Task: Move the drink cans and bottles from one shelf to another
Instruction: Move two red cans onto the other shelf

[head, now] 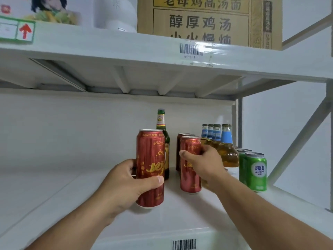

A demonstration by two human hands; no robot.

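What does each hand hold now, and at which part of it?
The left hand grips a red can around its lower middle. The right hand grips another red can around its upper body.

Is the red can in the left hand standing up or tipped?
Upright. The red can has its rim on top, gripped by the left hand.
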